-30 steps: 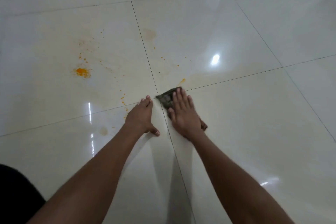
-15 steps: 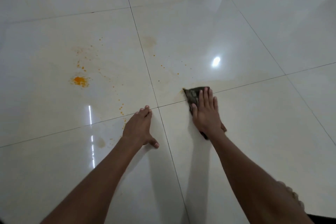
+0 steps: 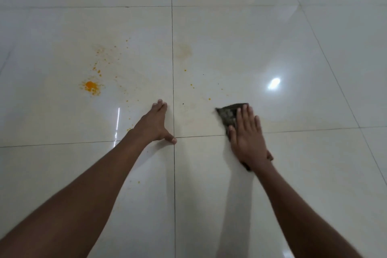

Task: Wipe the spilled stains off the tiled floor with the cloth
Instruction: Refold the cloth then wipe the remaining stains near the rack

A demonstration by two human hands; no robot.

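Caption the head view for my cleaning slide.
Right hand presses dark cloth on tiled floor; orange stain remains.

light: soft, dim | glare: bright spot on glossy floor (image 3: 274, 83) (lamp reflection) | edges: bowed | focus: slightly soft

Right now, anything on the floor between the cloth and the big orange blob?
Yes. The left hand rests flat on the tiled floor, roughly between the cloth under the right hand and the orange blob. Otherwise only small orange specks.

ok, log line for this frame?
right hand flat on cloth | left hand braced on floor | orange stain unwiped
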